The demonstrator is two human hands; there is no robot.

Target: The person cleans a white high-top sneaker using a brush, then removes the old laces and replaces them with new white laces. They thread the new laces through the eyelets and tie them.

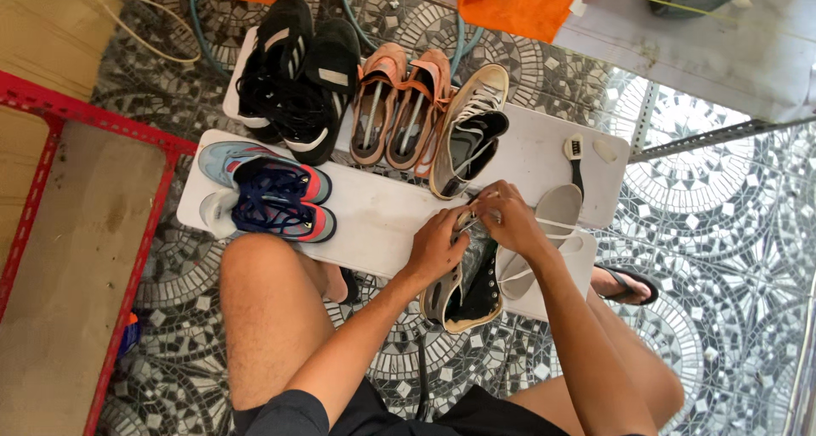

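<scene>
**Two hands on one high-top, laces part done**

Two hands worked the same shoe. The left hand [438, 245] and right hand [510, 219] met at the top of a grey-and-black high-top [470, 287], fingers pinched shut on its white lace [544, 225]. The shoe lay at the near edge of the white board [374, 223], toe towards the person.

Judged progress: lacing looked under way, not finished; loose lace trailed right of the grip. Its mate [466, 134], just beyond the grip, already looked laced. Further left stood the pink pair [399, 104], the black pair [297, 75] and the blue pair [272, 194]. A brush [575, 160] lay right of the grip.

Packages, labels: none seen. Orange cloth [518, 2] hung well beyond; a small white tag on its edge was too small to make out.
</scene>
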